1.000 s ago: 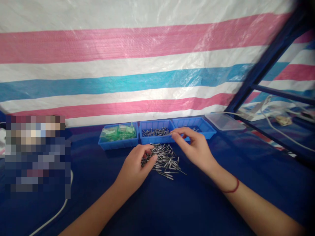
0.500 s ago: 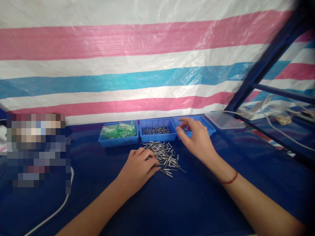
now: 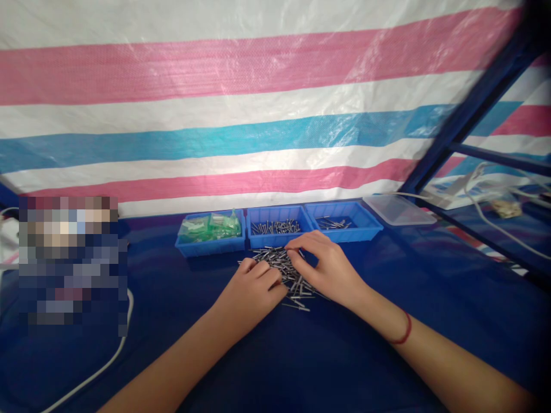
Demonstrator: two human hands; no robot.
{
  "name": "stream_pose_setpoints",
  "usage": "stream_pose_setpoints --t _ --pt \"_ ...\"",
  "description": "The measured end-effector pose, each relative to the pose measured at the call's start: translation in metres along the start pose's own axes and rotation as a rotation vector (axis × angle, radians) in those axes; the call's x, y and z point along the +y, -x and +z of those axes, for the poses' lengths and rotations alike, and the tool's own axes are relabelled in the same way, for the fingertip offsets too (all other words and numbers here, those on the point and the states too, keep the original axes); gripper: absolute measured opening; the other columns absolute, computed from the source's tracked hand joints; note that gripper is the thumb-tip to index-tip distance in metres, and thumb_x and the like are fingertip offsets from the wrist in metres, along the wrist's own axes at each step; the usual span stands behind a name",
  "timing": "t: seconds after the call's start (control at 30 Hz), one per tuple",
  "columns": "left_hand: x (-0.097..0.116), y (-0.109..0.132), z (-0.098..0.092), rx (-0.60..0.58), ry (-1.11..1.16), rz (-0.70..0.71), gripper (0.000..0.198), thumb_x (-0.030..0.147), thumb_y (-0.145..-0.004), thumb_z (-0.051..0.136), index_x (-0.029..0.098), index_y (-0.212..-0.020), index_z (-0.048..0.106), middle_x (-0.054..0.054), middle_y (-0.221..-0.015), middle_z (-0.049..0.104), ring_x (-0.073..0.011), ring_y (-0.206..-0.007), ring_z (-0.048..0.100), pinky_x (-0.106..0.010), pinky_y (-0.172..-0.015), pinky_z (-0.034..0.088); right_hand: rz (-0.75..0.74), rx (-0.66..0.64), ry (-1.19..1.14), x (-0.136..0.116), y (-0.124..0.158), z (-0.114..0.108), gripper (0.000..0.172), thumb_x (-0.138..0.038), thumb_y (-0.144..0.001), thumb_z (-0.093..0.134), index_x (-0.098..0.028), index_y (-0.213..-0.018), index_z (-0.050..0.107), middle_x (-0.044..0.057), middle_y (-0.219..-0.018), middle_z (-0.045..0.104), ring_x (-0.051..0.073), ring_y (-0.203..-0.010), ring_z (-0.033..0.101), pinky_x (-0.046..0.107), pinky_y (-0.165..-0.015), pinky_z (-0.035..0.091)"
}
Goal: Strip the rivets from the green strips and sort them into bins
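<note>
A loose pile of silvery rivets [image 3: 279,259] lies on the dark blue table. My left hand [image 3: 253,289] rests on the pile's near left side, fingers curled and pressed together; what they hold, if anything, is hidden. Over the right part of the pile is my right hand [image 3: 325,265], thumb and index finger brought towards each other at the rivets, their tips too small to read. Behind the pile stand three blue bins: the left bin [image 3: 210,248] holds green packets [image 3: 210,226], the middle bin [image 3: 279,238] many rivets, the right bin [image 3: 357,234] fewer.
A clear plastic lid [image 3: 398,209] lies right of the bins. White cables [image 3: 114,358] run along the left and right. A dark blue metal frame [image 3: 465,123] rises at the right, a striped sheet [image 3: 215,137] hangs behind, and a blurred patch covers the left.
My right hand has moved left and down from the right bin to the pile, uncovering that bin's rivets. My left hand has shifted slightly right, fingers still curled.
</note>
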State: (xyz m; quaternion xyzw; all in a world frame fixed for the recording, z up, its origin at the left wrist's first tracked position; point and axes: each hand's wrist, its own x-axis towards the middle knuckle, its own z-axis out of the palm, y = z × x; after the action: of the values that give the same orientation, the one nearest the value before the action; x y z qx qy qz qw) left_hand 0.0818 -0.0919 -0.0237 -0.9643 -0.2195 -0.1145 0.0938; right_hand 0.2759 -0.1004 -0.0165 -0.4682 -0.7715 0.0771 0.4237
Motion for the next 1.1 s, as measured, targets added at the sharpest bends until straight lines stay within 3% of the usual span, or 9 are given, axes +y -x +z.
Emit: stream_pose_setpoints --t 0.17,0.37,0.47,0.57,0.7,0.83,1.1 --pt "0.003 -0.001 -0.001 0.021 0.018 -0.042 0.016 0.015 -0.094 0.043 0.019 -0.088 0.058 -0.004 -0.087 0.061 -0.0194 -0.082 0.051 -0.034 -0.072 0.032 -0.007 -0.051 -0.053 -0.004 0.002 0.001 0.014 -0.013 -0.084 0.051 -0.020 -0.085 0.063 0.005 -0.084 0.069 0.021 -0.081 0.061 0.037 -0.078 0.045" --pt "0.002 -0.002 -0.004 0.211 0.596 -0.383 0.011 0.021 -0.095 0.040 0.018 -0.090 0.049 -0.003 -0.087 0.057 -0.0158 -0.080 0.053 -0.028 -0.072 0.039 -0.058 -0.259 -0.258 -0.007 0.001 0.002 0.018 -0.011 -0.084 0.052 -0.020 -0.096 0.062 0.006 -0.097 0.065 0.018 -0.092 0.058 0.033 -0.082 0.046" --pt "0.004 -0.001 -0.003 0.298 0.802 -0.521 0.011 0.025 -0.096 0.038 0.019 -0.093 0.048 0.000 -0.083 0.055 -0.0138 -0.073 0.052 -0.026 -0.068 0.040 -0.032 -0.271 -0.334 -0.007 0.001 0.004 0.010 -0.021 -0.087 0.055 -0.020 -0.092 0.064 0.006 -0.096 0.064 0.017 -0.089 0.059 0.031 -0.081 0.047" --pt "0.005 0.000 0.000 0.340 0.867 -0.593 0.013 0.028 -0.096 0.038 0.020 -0.096 0.047 0.001 -0.079 0.052 -0.0130 -0.069 0.050 -0.025 -0.066 0.040 0.014 -0.246 -0.387 -0.006 0.002 0.006 0.013 -0.024 -0.089 0.054 -0.019 -0.084 0.065 0.006 -0.087 0.064 0.015 -0.079 0.058 0.028 -0.072 0.047" --pt "0.003 0.001 -0.003 0.318 0.790 -0.582 0.012 0.027 -0.096 0.038 0.020 -0.096 0.047 0.002 -0.077 0.050 -0.0133 -0.069 0.049 -0.025 -0.067 0.039 0.197 -0.167 -0.497 -0.005 0.001 0.006 0.016 -0.032 -0.086 0.057 -0.018 -0.082 0.065 0.003 -0.079 0.062 0.014 -0.070 0.055 0.027 -0.064 0.046" --pt "0.006 0.000 -0.008 0.253 0.695 -0.513 0.013 0.024 -0.095 0.038 0.018 -0.090 0.047 -0.001 -0.081 0.052 -0.0155 -0.075 0.050 -0.027 -0.072 0.039 0.374 -0.103 -0.706 -0.006 -0.001 0.004 0.019 -0.037 -0.080 0.064 -0.019 -0.078 0.063 0.001 -0.075 0.062 0.014 -0.070 0.056 0.027 -0.066 0.047" --pt "0.013 -0.003 -0.005 0.266 0.832 -0.440 0.018 0.021 -0.096 0.037 0.018 -0.097 0.055 -0.005 -0.099 0.055 -0.0158 -0.094 0.053 -0.027 -0.086 0.039 0.359 -0.122 -0.788 -0.009 0.001 0.005 0.014 -0.032 -0.078 0.066 -0.019 -0.076 0.064 0.000 -0.073 0.061 0.013 -0.069 0.054 0.027 -0.065 0.045"
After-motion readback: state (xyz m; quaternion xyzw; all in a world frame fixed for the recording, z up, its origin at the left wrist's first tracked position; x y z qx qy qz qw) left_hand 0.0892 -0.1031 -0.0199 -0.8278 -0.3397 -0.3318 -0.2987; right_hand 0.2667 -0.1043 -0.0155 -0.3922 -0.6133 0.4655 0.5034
